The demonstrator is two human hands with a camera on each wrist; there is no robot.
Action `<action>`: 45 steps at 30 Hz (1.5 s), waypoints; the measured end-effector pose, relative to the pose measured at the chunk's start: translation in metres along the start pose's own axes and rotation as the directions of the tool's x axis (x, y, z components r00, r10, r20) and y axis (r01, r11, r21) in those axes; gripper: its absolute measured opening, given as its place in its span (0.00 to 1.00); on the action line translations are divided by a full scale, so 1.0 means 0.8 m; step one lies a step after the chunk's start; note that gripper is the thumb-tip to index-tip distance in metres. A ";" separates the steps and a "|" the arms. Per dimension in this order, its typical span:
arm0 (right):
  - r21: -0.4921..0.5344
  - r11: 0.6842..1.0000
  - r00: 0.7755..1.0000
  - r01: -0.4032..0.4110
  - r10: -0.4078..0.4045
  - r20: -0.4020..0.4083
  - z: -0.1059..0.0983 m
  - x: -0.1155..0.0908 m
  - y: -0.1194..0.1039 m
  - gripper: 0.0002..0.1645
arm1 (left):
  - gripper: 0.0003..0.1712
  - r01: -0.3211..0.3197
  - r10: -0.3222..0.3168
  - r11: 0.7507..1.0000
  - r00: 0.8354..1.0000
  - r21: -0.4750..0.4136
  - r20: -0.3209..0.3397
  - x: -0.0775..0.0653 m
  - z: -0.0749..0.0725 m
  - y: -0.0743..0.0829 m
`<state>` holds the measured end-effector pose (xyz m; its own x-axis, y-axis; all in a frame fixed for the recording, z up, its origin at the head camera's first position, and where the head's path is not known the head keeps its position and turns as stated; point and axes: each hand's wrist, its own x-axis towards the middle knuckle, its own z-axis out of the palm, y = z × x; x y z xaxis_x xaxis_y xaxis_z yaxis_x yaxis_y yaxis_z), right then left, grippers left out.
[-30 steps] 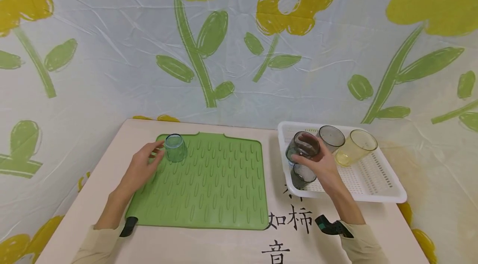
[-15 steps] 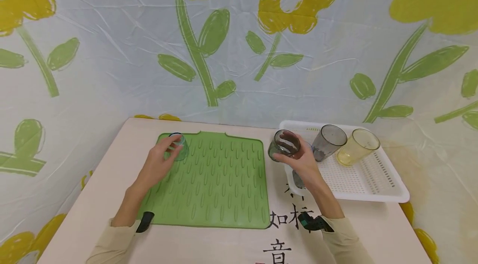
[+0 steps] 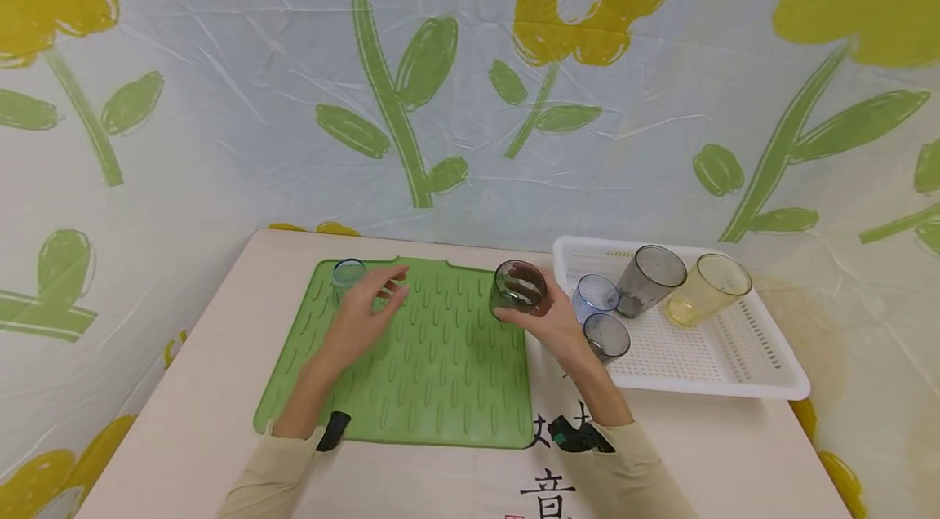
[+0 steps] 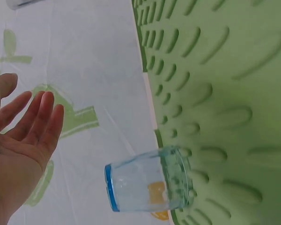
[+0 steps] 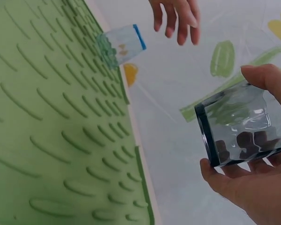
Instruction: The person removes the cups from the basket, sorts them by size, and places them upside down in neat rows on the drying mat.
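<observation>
Pale bench (image 3: 451, 490): smoky-grey glass tumbler (image 3: 516, 287) at 2 o'clock, ribbed green rubbery mat (image 3: 441, 380).
Right fingers (image 5: 219, 177) clamped on tumbler; smooth wall could slip. Left fingers (image 4: 46, 111) apart.

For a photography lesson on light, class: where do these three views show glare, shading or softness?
Head: pale sheen along creases in the floral backdrop; right wrist: white glints on the dark glass; left wrist: soft-looking green mat, its ridges edged with shading.
</observation>
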<state>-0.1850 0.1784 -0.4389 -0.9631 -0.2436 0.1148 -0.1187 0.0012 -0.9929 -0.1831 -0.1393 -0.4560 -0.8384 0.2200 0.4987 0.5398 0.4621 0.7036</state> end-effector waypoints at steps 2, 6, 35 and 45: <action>-0.011 1.000 1.000 0.004 -0.004 0.005 0.007 0.002 0.002 0.46 | 0.21 0.002 -0.002 1.000 1.000 -0.017 0.001 0.002 0.007 0.002; -0.018 0.999 0.999 0.030 -0.029 0.015 0.020 0.007 0.007 0.45 | 0.21 0.028 -0.027 0.998 0.999 -0.061 0.023 0.006 0.022 0.008; -0.087 0.994 0.989 0.071 -0.059 0.136 0.077 0.018 0.044 0.42 | 0.51 0.236 -0.223 0.968 0.965 -0.084 0.137 0.011 0.084 0.051; -0.053 0.997 0.978 0.050 -0.038 0.205 0.077 0.017 0.053 0.45 | 0.46 0.208 -0.200 0.968 0.977 -0.137 0.072 0.011 0.079 0.052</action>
<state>-0.1885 0.1157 -0.4813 -0.8878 -0.4373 0.1437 -0.1792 0.0409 -0.9830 -0.1724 -0.0636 -0.4544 -0.9326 0.1844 0.3102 0.3585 0.3757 0.8546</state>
